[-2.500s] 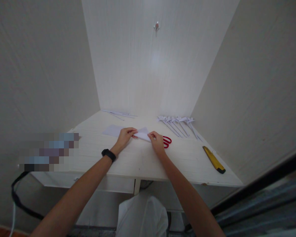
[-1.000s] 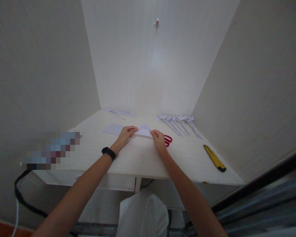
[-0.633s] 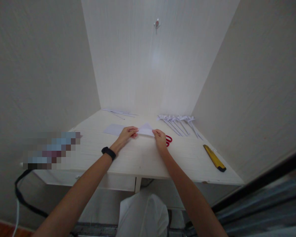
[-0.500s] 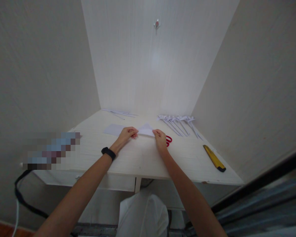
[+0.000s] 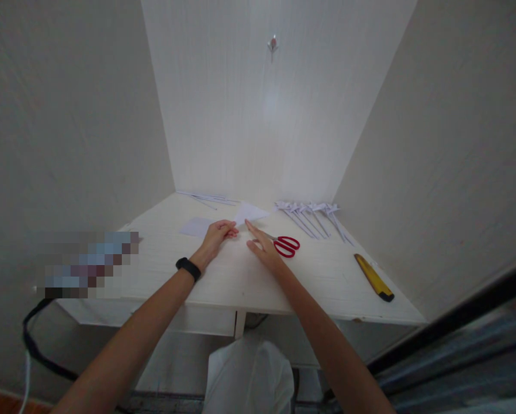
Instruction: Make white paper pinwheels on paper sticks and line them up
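Observation:
A small folded sheet of white paper stands tilted over the middle of the desk. My left hand pinches its left corner between thumb and fingers. My right hand has its fingers stretched out, with a fingertip against or just in front of the paper's lower edge. Red-handled scissors lie beside the right hand, their blades partly hidden behind it. Another flat paper piece rests to the left, partly covered by my left hand.
Several thin paper sticks lie at the back left. Several folded paper pieces on sticks lie at the back right. A yellow cutter-like tool lies near the right edge of the white desk. Walls close in the back and sides.
My right hand has let go of the paper's right corner and moved left, its fingers straightening. The paper has turned and tilted up in the left hand. More of the scissors shows.

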Available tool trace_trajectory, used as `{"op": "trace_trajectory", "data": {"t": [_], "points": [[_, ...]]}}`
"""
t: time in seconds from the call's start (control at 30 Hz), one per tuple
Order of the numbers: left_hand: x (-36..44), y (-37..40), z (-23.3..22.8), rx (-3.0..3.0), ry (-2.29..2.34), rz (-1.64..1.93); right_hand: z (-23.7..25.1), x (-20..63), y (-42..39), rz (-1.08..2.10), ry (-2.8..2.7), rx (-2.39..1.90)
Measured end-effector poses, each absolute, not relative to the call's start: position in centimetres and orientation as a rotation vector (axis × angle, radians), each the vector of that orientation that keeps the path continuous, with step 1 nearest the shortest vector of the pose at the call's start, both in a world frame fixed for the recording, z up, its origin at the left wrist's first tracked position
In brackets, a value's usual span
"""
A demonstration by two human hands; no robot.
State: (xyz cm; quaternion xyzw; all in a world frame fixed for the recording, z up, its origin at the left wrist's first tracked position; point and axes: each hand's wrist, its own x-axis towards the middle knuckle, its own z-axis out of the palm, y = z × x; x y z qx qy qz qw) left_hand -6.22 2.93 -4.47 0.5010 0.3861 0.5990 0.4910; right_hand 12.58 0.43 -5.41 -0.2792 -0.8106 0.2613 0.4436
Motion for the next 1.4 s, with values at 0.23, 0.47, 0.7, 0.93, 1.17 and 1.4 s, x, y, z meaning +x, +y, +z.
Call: {"op": "trace_trajectory", "data": {"t": [0.23, 0.47, 0.7, 0.93, 1.17, 1.4], "points": [[-5.6, 2.3, -4.1, 1.260, 0.813, 1.304, -6.1, 12.4, 0.9, 0.574, -2.149, -0.706], [-5.9, 2.5, -4.4, 1.295, 0.818, 1.216, -6.3, 12.7, 1.3, 0.581, -2.139, -0.757], [-6.0, 2.5, -4.5, 1.351, 0.838, 1.204, -6.2, 12.4, 0.8, 0.596, -2.178, -0.720], [-6.0, 2.9, -4.7, 1.373, 0.797, 1.209, -6.5, 12.2, 1.1, 0.583, -2.156, -0.719], [-5.9, 2.8, -4.4, 1.388, 0.794, 1.202, -6.3, 12.2, 1.2, 0.601, -2.100, -0.736], [-5.9, 2.6, -4.1, 1.417, 0.826, 1.178, -6.2, 12.7, 1.3, 0.667, -1.960, -0.791]]}}
